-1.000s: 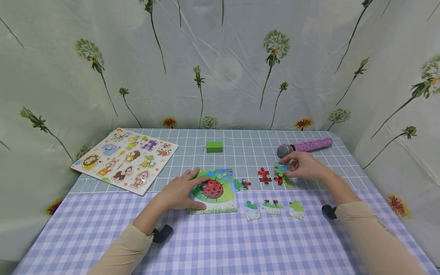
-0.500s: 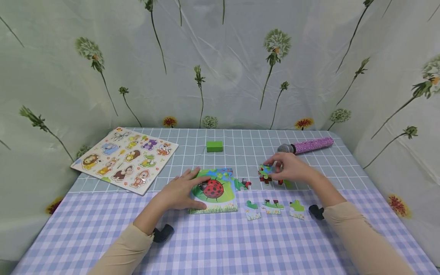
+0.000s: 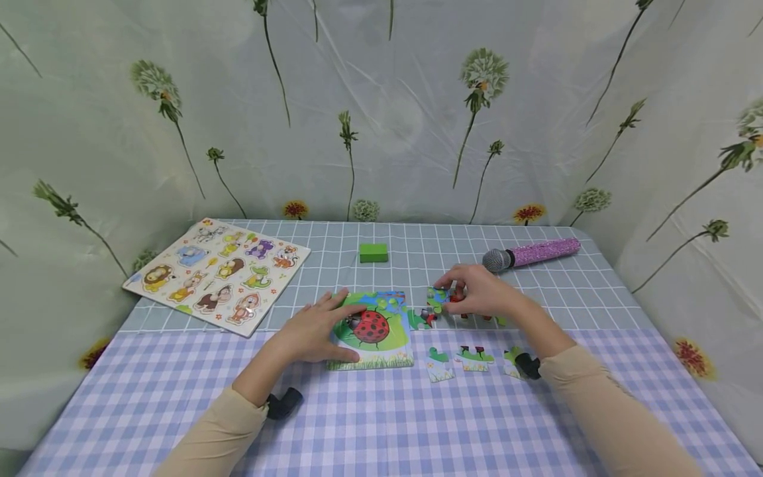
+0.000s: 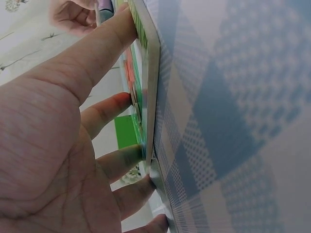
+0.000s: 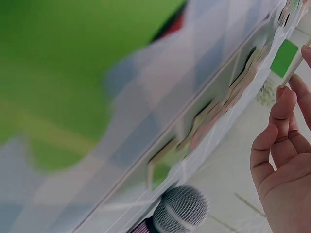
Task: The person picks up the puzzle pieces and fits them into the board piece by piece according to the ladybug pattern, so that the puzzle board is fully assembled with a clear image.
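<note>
Right hand (image 3: 484, 291) pinches a puzzle piece (image 3: 438, 299), apparently light, stiff, best gripped by opposite edges; left hand (image 3: 311, 331), spread, rests on ladybird board (image 3: 381, 351).

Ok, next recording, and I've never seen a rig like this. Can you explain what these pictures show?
There's no robot here: a person works bare-handed. The wide picture comes from a camera on the person's head, looking forward and down; the two close ones come from cameras worn on the wrists, one each.

The tabletop is checked blue and white in front, grey with white lines behind. The left hand rests, fingers spread, on a ladybug picture. The right hand pinches a blue-and-green puzzle piece. More loose pieces lie to the right of the ladybug picture. Further back are an animal board, a green block and a microphone with a glittery pink handle. A flowered curtain hangs behind.
</note>
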### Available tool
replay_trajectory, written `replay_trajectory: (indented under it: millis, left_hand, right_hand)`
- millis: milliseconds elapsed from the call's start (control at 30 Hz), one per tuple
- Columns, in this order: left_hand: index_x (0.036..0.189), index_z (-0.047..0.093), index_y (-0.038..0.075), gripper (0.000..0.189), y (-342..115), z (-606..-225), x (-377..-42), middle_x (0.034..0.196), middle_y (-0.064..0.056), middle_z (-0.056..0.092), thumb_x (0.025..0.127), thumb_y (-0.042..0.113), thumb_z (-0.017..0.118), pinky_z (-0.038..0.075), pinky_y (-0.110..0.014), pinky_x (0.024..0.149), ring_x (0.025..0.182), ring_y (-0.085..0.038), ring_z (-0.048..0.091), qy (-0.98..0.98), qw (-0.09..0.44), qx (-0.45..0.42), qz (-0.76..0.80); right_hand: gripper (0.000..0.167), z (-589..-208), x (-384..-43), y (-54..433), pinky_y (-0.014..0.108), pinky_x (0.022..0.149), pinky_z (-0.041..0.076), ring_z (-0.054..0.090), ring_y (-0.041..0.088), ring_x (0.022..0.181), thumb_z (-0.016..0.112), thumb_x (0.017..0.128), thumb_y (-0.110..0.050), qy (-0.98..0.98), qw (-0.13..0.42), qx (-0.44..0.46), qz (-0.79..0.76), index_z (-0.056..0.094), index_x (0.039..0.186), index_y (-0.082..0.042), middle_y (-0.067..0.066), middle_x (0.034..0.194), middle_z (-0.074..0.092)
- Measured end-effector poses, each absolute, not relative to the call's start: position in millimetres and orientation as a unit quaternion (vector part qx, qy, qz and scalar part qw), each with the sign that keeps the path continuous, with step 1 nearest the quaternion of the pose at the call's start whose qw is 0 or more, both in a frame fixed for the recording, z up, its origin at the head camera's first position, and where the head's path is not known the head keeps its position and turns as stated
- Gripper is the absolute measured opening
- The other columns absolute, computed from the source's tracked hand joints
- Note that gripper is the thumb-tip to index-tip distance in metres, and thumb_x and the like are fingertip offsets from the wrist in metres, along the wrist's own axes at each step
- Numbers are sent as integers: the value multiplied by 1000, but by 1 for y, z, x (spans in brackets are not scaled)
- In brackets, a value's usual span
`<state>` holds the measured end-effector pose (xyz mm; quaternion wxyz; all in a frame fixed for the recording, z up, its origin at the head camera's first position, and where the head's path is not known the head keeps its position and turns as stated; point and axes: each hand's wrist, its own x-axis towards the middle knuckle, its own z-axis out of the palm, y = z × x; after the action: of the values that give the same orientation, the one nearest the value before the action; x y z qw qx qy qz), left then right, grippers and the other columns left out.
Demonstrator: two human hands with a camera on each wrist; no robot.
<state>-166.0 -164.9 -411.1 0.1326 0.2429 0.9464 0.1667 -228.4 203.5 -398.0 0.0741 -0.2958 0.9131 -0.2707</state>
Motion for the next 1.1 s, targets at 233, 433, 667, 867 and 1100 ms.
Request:
replay_trajectory:
  millis: [233, 433, 667, 867, 1100]
  left_hand:
    - [163, 48, 26, 96, -165, -411, -166, 178, -18, 26, 82, 60, 88, 28, -78, 123, 163, -52, 25, 947, 134, 240, 168]
    - [163, 48, 27, 96, -165, -410, -166, 179, -17, 25, 83, 61, 88, 28, -78, 123, 163, -50, 24, 948, 138, 235, 166]
    - [163, 48, 26, 96, -165, -411, -167, 178, -18, 25, 83, 60, 88, 29, -78, 123, 163, -51, 24, 947, 138, 238, 164]
    - [163, 48, 26, 96, -165, -411, -167, 178, -18, 25, 83, 60, 88, 29, -78, 123, 163, -51, 24, 948, 139, 235, 164]
    - [163, 48, 27, 95, -164, -411, -167, 179, -17, 25, 83, 61, 87, 29, -77, 123, 163, -51, 25, 948, 142, 233, 163]
  right_hand:
    - [36, -395, -228, 183, 24, 68, 46, 55, 8, 72, 85, 89, -21, 908, 82, -317, -261, 79, 123, -11, 1, 100, 70]
    - [37, -395, -230, 168, 25, 71, 48, 58, 7, 78, 85, 89, -25, 907, 84, -328, -249, 79, 123, -12, -1, 106, 73]
    - [36, -396, -233, 156, 24, 70, 51, 58, 6, 75, 84, 90, -22, 897, 102, -346, -256, 79, 124, -11, 3, 111, 74]
    - [35, -398, -237, 146, 25, 73, 51, 57, 4, 74, 84, 90, -23, 895, 97, -360, -246, 80, 123, -12, 1, 109, 73]
    - [35, -399, -239, 136, 25, 74, 52, 57, 2, 72, 84, 91, -23, 892, 109, -369, -238, 80, 124, -11, 3, 110, 72]
